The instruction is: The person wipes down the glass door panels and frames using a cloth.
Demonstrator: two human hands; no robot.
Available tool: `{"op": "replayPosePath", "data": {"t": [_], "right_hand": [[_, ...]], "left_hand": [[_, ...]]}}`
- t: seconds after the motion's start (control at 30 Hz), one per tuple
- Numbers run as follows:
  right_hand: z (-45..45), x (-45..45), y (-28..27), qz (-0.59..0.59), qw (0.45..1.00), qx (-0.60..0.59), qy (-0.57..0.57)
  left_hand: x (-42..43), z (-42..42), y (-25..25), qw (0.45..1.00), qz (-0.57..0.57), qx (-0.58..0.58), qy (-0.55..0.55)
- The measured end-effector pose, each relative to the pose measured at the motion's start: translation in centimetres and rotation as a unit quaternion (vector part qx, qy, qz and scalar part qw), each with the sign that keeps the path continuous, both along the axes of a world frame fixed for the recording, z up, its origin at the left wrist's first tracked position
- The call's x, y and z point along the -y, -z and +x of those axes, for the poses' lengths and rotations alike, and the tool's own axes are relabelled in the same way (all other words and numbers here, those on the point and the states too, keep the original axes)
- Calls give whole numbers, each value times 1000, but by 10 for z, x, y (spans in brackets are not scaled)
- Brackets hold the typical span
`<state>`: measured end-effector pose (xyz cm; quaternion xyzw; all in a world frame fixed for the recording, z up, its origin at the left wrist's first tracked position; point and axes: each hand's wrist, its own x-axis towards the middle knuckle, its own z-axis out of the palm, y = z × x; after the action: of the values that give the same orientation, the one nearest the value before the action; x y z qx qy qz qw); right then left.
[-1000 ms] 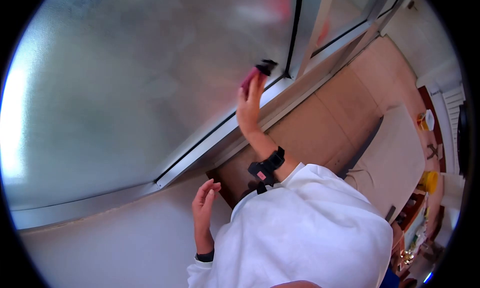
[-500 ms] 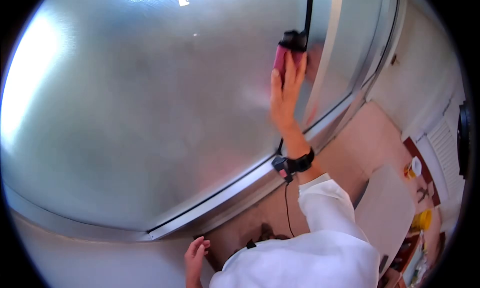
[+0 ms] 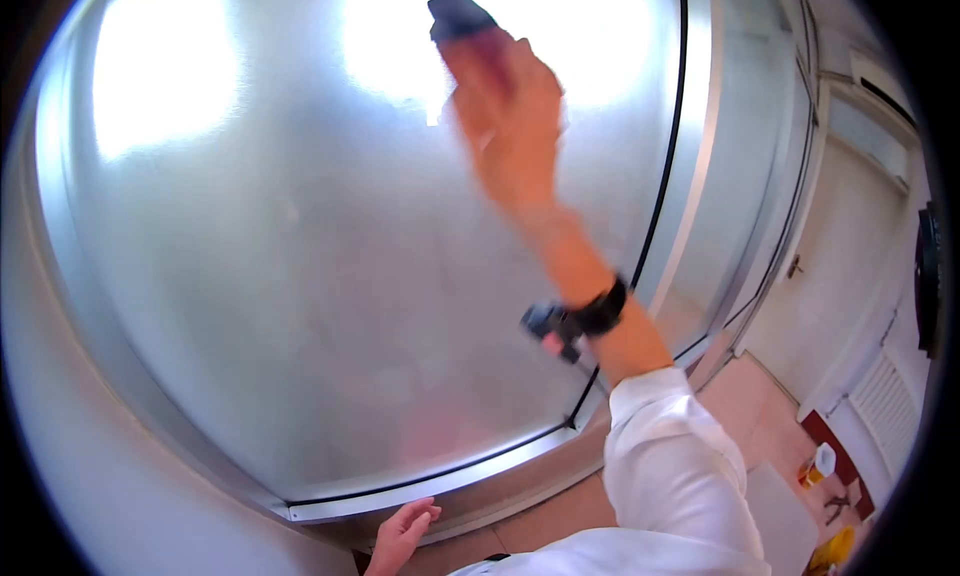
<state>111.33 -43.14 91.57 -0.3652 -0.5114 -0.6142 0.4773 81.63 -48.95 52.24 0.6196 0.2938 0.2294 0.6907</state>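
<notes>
My right hand [image 3: 515, 126] is raised high in front of a frosted glass panel [image 3: 340, 276]. Its fingers are closed around a pink-and-black handheld pad [image 3: 462, 18], whose dark end points up and left; motion blurs it, and its exact kind is unclear. The pad appears to lie against the glass. A black wrist strap [image 3: 600, 311] with a small device [image 3: 552, 331] sits on my right wrist. Low in the view, my left hand [image 3: 403, 534] hangs near the panel's bottom metal rail [image 3: 430, 484], holding nothing, with its fingers loosely extended.
A black seal strip [image 3: 668, 166] runs down the panel's right side, with another glass section [image 3: 740, 146] beyond it. Farther right are a door [image 3: 835, 231] with a handle, a white-and-yellow tub [image 3: 820, 463] and a yellow container [image 3: 832, 549] on the floor. A wall stands left.
My right hand has moved up and left across the glass with the pad, away from the black strip. The view has tilted upward. My left hand remains low.
</notes>
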Motion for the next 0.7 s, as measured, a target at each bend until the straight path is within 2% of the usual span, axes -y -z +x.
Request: {"op": "replayPosePath", "data": {"t": [0.03,0.1,0.13,0.17,0.2,0.27,0.3,0.33,0.37,0.4,0.43,0.47,0.5,0.53,0.6,0.67,0.7], "right_hand": [[-32,6,25,-52,997,58,-14],[-62,0,88,-168,977,126,43],[-70,0,116,-231,956,175,52],[-66,2,133,-273,931,243,23],[-56,9,138,-311,899,310,-5],[-47,32,101,-337,890,308,18],[-37,41,80,-373,878,298,45],[-13,32,61,-373,912,160,-65],[2,40,24,-270,946,179,11],[16,48,-13,-161,966,181,88],[26,59,-48,-218,975,-37,-5],[76,56,-77,-98,990,45,88],[87,64,-98,-80,996,-20,22],[127,65,-123,4,983,-6,185],[176,66,-163,73,970,-75,219],[210,63,-197,82,967,-162,179],[220,57,-216,74,956,-234,161]], "left_hand": [[-4,-2,-3,999,38,-17,15],[-13,-6,-11,998,58,-15,4],[-15,-10,-12,997,74,-18,-2],[-21,-13,-10,997,72,29,-22],[-26,-17,-14,993,105,10,-60],[-43,-29,-19,968,212,31,-130],[-47,-34,-30,966,218,34,-135],[-48,-40,-47,926,314,-1,-208],[-53,-44,-56,872,402,-38,-278],[-56,-52,-60,872,401,-35,-279],[-61,-60,-63,802,490,-79,-332],[-66,-69,-65,718,569,-122,-381],[-73,-77,-67,717,568,-122,-384],[-77,-87,-68,699,572,-124,-411],[-80,-103,-75,681,572,-130,-439],[-82,-117,-91,593,630,-186,-466],[-86,-121,-93,591,626,-190,-472]]}}
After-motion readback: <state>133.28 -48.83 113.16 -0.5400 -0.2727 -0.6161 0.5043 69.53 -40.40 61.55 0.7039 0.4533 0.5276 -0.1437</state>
